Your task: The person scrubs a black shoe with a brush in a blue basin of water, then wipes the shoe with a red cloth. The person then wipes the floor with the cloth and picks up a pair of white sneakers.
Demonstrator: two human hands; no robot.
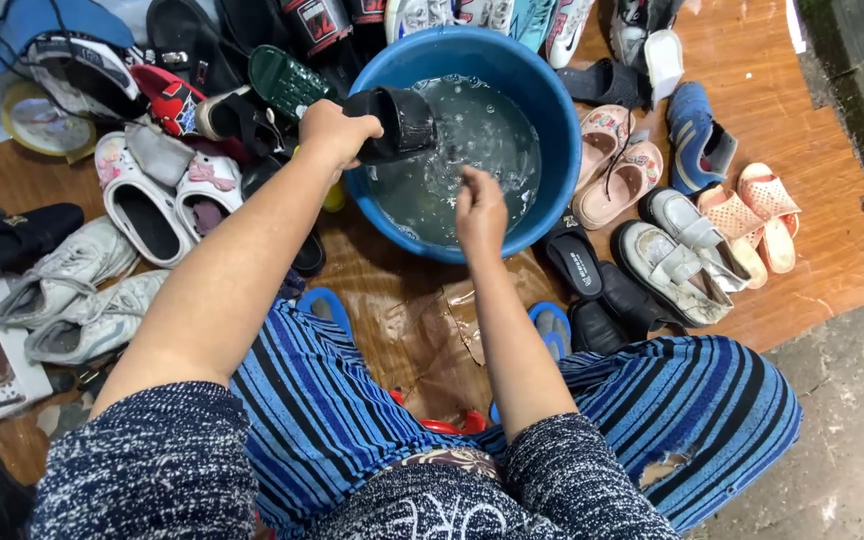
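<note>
A blue basin (pixel 552 110) of bubbly water (pixel 472 150) sits under both hands. The left hand (pixel 335 132) clenches around the heel end of a black slipper (pixel 397 122), tilting it over the basin's near-left rim. Just right of that grasp, the right hand (pixel 479 210) hangs over the water, fingers drawn together, grasping nothing visible
</note>
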